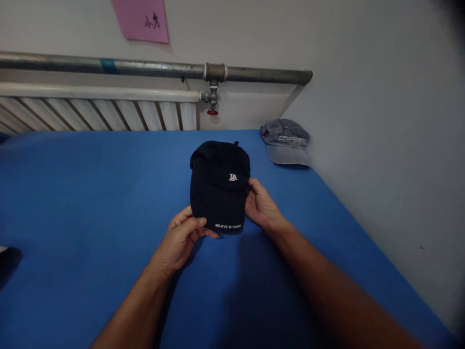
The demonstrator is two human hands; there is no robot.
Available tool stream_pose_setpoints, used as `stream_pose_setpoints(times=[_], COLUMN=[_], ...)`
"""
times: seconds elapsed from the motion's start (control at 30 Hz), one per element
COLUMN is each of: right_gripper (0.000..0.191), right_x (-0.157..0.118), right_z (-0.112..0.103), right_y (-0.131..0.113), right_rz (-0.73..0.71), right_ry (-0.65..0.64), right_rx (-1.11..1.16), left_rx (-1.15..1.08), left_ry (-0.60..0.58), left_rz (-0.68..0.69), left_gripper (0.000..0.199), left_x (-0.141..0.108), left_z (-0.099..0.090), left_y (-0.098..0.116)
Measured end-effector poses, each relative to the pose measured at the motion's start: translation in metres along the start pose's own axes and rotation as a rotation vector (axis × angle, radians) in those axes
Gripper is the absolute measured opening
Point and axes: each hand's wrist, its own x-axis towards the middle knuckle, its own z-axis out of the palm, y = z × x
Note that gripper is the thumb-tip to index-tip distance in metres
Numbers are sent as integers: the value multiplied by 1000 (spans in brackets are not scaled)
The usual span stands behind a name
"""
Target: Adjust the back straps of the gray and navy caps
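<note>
"Holding the dark cap (220,194) over the blue surface (109,203), you pinch its brim with your left hand (181,235), thumb on top. What about your right hand (260,206)?"

"You have it closed on the cap's right edge. What lies around you?"

"A gray cap (288,145) rests at the surface's far right, beside the plain wall (392,145). Past the far edge, you face a white radiator (138,114) on the left, below a metal pipe (156,68) with a blue band."

"And higher up?"

"Pink paper (141,19) with dark writing. Your red-handled valve (213,99) hangs under the pipe."
</note>
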Motion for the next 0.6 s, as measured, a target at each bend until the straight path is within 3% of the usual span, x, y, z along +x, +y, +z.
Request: stream_pose_setpoints(times=[0.6], right_gripper=[10], right_x=[1], right_z=[-1], right_y=[-1], right_rz=[16], right_ry=[-20], right_rx=[-9], left_rx=[-5], left_ry=[9], left_rz=[10], left_gripper=[11], left_x=[-1], left_z=[1], left_y=[1])
